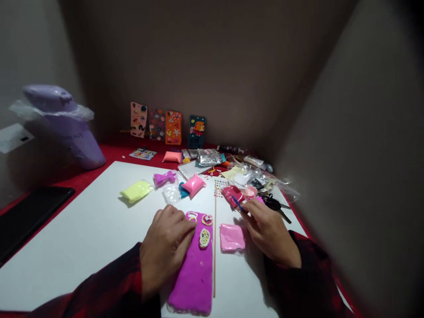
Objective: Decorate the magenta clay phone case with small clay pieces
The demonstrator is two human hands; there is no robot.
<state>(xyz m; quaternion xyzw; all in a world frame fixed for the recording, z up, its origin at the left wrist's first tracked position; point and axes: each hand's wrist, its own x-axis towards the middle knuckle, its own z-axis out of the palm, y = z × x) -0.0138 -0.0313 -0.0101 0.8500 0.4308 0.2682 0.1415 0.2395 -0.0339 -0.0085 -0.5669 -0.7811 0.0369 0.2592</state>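
Note:
A magenta clay-covered phone case point(195, 274) lies in front of me on the white board point(86, 238), with small yellow and white clay shapes near its top. My left hand point(164, 247) rests on the case's left edge, fingers curled against it. My right hand point(268, 232) is closed on a thin blue tool point(237, 203), just right of a flat pink clay slab point(232, 237). A thin wooden stick point(214, 238) lies between the case and the slab.
Packets of clay sit further back: yellow point(135, 191), purple point(164, 178), pink point(193, 184). Decorated phone cases point(172, 127) lean on the back wall. Clutter of bags and scissors point(274, 204) fills the right. A purple object point(66, 126) and a black tablet point(29, 212) are at left.

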